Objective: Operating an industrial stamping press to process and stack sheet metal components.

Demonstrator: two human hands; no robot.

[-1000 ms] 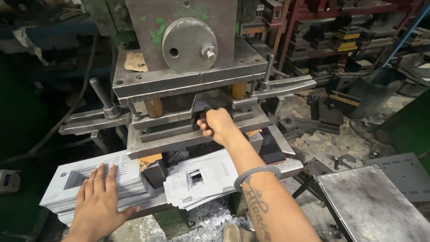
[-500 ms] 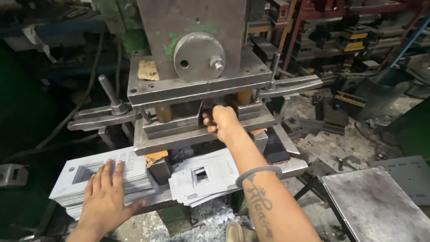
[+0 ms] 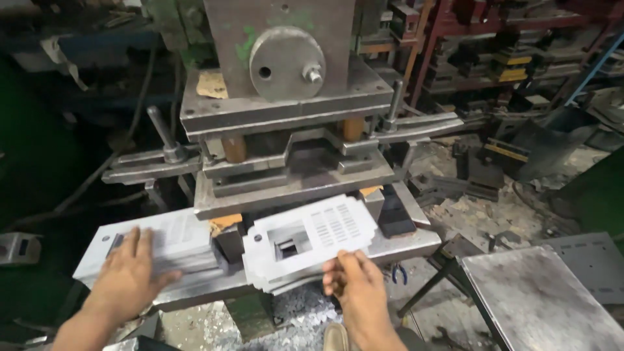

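My right hand [image 3: 361,286] holds a pale punched metal sheet [image 3: 315,231] by its near edge, over a pile of similar punched sheets [image 3: 273,276] on the press bench. The sheet has a square cut-out and rows of small slots. My left hand [image 3: 127,279] lies flat, fingers spread, on a stack of unpunched sheets [image 3: 166,237] at the left of the bench. Behind both stands the grey press [image 3: 286,117] with its die gap [image 3: 305,166] empty.
A lever with a round knob [image 3: 159,133] sticks up left of the die. A grey metal table [image 3: 539,299] stands at the right. Metal scraps [image 3: 299,322] litter the floor below the bench; red racks with parts [image 3: 513,45] fill the back right.
My right hand has come back out of the die gap towards me, carrying a punched sheet to the pile. My left hand has stayed on the left stack.
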